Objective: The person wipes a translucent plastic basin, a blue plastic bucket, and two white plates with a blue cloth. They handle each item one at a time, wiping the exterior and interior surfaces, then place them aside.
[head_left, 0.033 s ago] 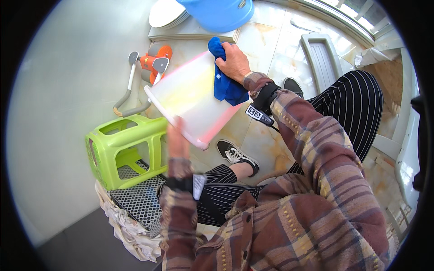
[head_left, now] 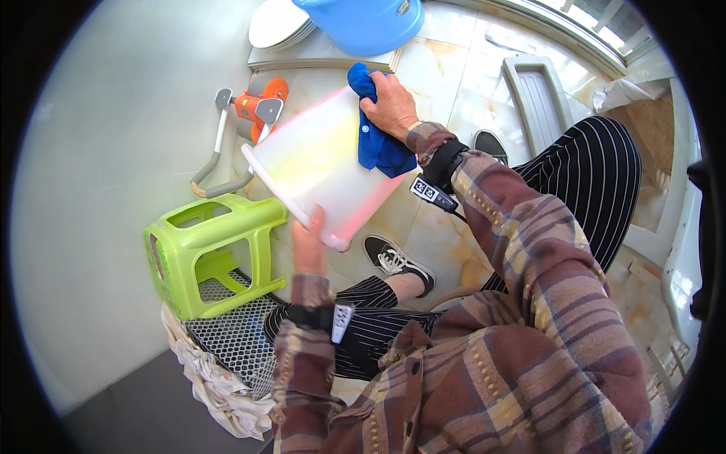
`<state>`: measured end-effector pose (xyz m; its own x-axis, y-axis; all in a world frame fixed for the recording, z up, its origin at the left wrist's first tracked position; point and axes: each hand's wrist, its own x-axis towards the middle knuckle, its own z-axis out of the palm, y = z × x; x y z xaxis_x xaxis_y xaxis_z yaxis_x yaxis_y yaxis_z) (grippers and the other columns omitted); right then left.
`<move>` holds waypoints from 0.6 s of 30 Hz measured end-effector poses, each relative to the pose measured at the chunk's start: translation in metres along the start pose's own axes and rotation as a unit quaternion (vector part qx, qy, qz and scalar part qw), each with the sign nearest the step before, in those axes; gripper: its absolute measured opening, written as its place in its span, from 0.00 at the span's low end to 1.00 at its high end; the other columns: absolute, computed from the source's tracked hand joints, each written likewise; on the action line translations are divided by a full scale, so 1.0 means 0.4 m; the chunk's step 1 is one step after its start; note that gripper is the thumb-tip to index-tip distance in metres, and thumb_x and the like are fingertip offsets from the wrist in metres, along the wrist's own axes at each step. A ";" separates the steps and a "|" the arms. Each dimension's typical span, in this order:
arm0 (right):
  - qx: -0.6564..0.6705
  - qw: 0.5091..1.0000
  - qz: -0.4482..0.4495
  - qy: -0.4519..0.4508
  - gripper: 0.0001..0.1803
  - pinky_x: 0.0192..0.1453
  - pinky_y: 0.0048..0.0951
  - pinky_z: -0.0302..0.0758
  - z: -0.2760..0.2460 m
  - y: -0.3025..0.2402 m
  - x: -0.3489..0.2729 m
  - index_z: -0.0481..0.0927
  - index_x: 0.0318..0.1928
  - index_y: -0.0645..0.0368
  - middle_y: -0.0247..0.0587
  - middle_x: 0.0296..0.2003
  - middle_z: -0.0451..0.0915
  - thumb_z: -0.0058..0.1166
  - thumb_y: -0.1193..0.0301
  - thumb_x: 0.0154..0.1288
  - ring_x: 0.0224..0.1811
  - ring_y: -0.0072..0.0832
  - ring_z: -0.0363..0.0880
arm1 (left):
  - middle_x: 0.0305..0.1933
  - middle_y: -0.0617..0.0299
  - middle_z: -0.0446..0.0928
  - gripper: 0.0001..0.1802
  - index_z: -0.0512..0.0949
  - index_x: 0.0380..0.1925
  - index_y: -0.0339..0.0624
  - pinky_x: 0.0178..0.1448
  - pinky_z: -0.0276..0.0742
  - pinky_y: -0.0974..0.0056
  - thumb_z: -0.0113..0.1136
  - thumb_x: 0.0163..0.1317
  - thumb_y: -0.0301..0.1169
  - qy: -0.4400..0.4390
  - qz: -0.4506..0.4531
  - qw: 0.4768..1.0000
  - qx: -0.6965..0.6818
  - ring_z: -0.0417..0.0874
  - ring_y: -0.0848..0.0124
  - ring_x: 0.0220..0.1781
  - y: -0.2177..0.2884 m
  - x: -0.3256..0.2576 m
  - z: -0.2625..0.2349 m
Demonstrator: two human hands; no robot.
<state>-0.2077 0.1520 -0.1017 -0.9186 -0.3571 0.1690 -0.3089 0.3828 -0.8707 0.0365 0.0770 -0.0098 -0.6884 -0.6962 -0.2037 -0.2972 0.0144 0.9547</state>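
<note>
A whitish plastic bin [head_left: 302,163] with pink edges and a yellow tint lies tilted between my hands, its thick white rim toward the lower left. My left hand [head_left: 308,242] grips that rim near its lower corner, thumb on the outer wall and the other fingers mostly hidden. At the upper right end, my right hand [head_left: 392,106] is closed on a blue cloth [head_left: 382,147], which rests against the bin and drapes over its edge.
A lime-green plastic stool [head_left: 219,250] lies on a black mesh basket [head_left: 234,333] at left. Beyond it, an orange-and-grey ab roller [head_left: 257,106] leans by the wall. A blue tub [head_left: 370,26] stands at the back; a grey tray [head_left: 537,106] lies at right.
My left hand has moved slightly right along the rim, from a blurred position to a clear hold on it. The right hand and cloth have hardly moved.
</note>
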 end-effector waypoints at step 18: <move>0.135 0.958 -0.231 -0.107 0.30 0.53 0.40 0.75 0.027 -0.120 -0.233 0.70 0.54 0.55 0.50 0.48 0.72 0.60 0.74 0.47 0.50 0.49 0.73 | 0.58 0.52 0.74 0.37 0.66 0.60 0.31 0.60 0.73 0.58 0.41 0.71 0.57 0.090 -0.046 0.977 -0.186 0.77 0.61 0.56 0.008 0.192 -0.003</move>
<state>-0.1044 0.1576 -0.0806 -0.6185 -0.6134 0.4912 -0.5690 -0.0815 -0.8183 -0.0163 0.0228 -0.0222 -0.5326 -0.7978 -0.2828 -0.0689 -0.2921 0.9539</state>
